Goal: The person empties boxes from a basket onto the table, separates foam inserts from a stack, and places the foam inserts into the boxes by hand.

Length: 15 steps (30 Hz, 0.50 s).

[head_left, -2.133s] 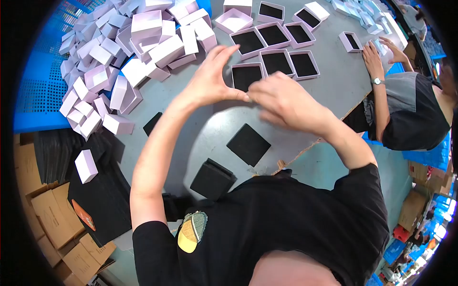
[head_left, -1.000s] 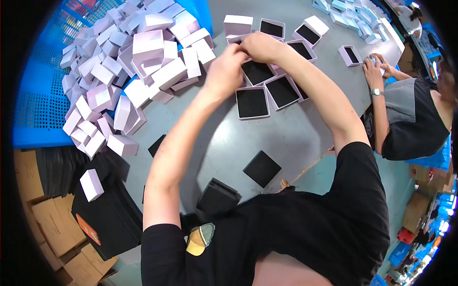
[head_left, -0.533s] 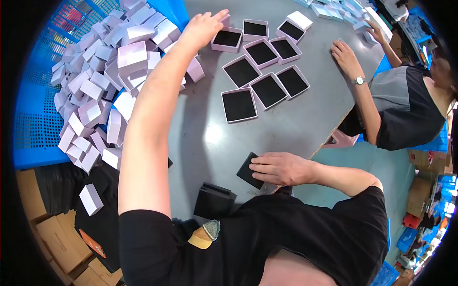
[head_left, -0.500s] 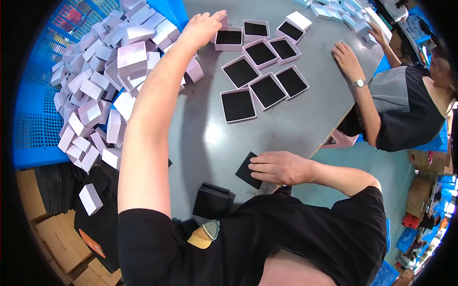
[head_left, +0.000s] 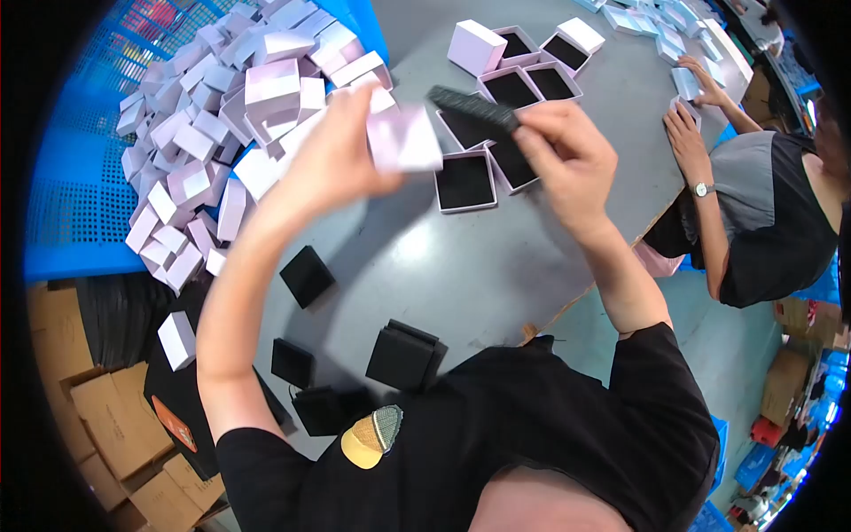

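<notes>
Black foam pad (head_left: pixel 474 108) pinched in right hand (head_left: pixel 581 168) fingers; lilac box (head_left: pixel 403 144), blurred, gripped in left hand (head_left: pixel 324 164) fingers, pad outside it. Past right fingers: foam-lined boxes (head_left: pixel 470 209), seemingly done. Past left fingers: heaped boxes (head_left: pixel 188 140), seemingly left.

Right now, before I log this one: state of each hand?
Left hand: holding a pale box, both blurred.
Right hand: holding a black pad by one end.

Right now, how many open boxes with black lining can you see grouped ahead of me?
7 open boxes visible: two farthest away, two in the middle, three nearest you. Your right hand and black pad partly cover some; others may be hidden.
</notes>
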Each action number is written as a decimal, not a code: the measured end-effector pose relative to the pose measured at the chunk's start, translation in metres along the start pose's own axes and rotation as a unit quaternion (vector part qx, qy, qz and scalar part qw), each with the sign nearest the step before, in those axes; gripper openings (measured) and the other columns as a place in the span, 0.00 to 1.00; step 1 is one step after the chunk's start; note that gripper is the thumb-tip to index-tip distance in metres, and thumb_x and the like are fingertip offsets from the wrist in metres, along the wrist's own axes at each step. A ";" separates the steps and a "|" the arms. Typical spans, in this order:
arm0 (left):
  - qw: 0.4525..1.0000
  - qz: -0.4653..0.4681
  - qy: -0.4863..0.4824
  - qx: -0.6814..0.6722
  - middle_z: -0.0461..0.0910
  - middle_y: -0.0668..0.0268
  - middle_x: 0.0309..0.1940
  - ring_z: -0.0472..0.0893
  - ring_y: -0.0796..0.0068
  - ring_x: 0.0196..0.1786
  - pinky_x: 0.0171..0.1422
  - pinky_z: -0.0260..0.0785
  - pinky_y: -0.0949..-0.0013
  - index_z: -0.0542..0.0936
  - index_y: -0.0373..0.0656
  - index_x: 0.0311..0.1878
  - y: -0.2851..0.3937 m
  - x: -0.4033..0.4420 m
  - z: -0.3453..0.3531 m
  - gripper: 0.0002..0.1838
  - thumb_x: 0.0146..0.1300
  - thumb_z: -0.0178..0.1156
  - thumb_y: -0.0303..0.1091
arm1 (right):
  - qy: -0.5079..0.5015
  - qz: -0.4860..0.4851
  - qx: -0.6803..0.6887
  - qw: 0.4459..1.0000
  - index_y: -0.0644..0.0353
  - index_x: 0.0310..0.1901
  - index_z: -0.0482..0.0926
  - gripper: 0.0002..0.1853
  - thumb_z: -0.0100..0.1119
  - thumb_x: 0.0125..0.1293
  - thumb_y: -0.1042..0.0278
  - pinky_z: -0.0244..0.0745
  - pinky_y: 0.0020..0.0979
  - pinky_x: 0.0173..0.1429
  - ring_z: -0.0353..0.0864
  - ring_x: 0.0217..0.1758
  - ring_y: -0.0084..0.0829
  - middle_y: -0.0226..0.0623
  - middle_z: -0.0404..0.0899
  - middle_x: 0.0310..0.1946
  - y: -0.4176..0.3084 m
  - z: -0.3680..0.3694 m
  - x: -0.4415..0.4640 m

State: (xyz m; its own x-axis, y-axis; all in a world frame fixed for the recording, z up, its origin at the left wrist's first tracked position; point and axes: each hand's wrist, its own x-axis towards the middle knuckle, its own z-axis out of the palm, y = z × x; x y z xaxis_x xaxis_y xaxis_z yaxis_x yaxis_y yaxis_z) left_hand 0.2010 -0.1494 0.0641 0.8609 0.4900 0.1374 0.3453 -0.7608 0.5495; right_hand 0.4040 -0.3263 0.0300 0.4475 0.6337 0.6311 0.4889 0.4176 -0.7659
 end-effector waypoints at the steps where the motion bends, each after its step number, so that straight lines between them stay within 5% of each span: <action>1: 0.998 -0.055 -0.030 -0.013 0.71 0.43 0.55 0.75 0.43 0.59 0.63 0.72 0.54 0.60 0.36 0.72 0.000 -0.028 0.016 0.54 0.40 0.77 0.36 | -0.040 -0.063 -0.058 0.996 0.63 0.41 0.87 0.11 0.67 0.56 0.84 0.77 0.26 0.43 0.82 0.39 0.28 0.36 0.83 0.38 -0.006 0.009 -0.006; 4: 0.999 -0.006 -0.006 0.033 0.71 0.44 0.55 0.74 0.44 0.60 0.65 0.70 0.53 0.55 0.31 0.75 -0.004 -0.088 0.061 0.60 0.40 0.79 0.38 | -0.167 -0.242 -0.053 0.954 0.62 0.41 0.86 0.15 0.68 0.48 0.82 0.78 0.31 0.37 0.82 0.35 0.33 0.35 0.81 0.34 -0.009 0.043 -0.033; 7: 0.993 -0.098 0.055 -0.044 0.70 0.46 0.54 0.76 0.47 0.55 0.60 0.73 0.53 0.55 0.29 0.74 -0.011 -0.111 0.091 0.60 0.39 0.80 0.38 | -0.353 -0.287 -0.150 0.878 0.63 0.37 0.83 0.10 0.63 0.51 0.72 0.77 0.35 0.40 0.79 0.36 0.33 0.33 0.75 0.30 -0.003 0.062 -0.061; 10: 0.986 -0.143 0.038 -0.079 0.69 0.47 0.53 0.76 0.47 0.53 0.57 0.74 0.55 0.54 0.30 0.74 0.005 -0.107 0.095 0.60 0.39 0.80 0.37 | -0.483 -0.228 -0.228 0.814 0.60 0.29 0.81 0.05 0.60 0.52 0.70 0.76 0.34 0.44 0.78 0.37 0.34 0.35 0.75 0.32 -0.004 0.060 -0.060; 14: 0.990 -0.081 0.071 -0.086 0.69 0.46 0.54 0.77 0.47 0.51 0.54 0.74 0.56 0.53 0.34 0.75 0.013 -0.087 0.115 0.60 0.41 0.79 0.35 | -0.444 -0.193 -0.348 0.803 0.58 0.23 0.78 0.03 0.59 0.50 0.71 0.76 0.38 0.46 0.79 0.37 0.37 0.36 0.77 0.29 0.007 0.059 -0.065; 15: 0.983 -0.088 0.064 -0.149 0.70 0.48 0.54 0.77 0.47 0.52 0.54 0.74 0.54 0.61 0.35 0.72 0.016 -0.083 0.110 0.52 0.43 0.77 0.34 | -0.447 -0.152 -0.319 0.822 0.58 0.23 0.78 0.03 0.59 0.50 0.71 0.76 0.39 0.47 0.80 0.39 0.40 0.37 0.77 0.28 0.012 0.053 -0.058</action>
State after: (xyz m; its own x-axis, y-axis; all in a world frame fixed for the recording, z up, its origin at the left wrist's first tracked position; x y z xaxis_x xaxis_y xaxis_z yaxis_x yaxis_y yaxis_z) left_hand 0.1760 -0.2492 -0.0294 0.7370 0.6667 0.1107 0.3434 -0.5105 0.7884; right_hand 0.3440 -0.3237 -0.0223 -0.3570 0.9078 0.2201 0.8972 0.3988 -0.1898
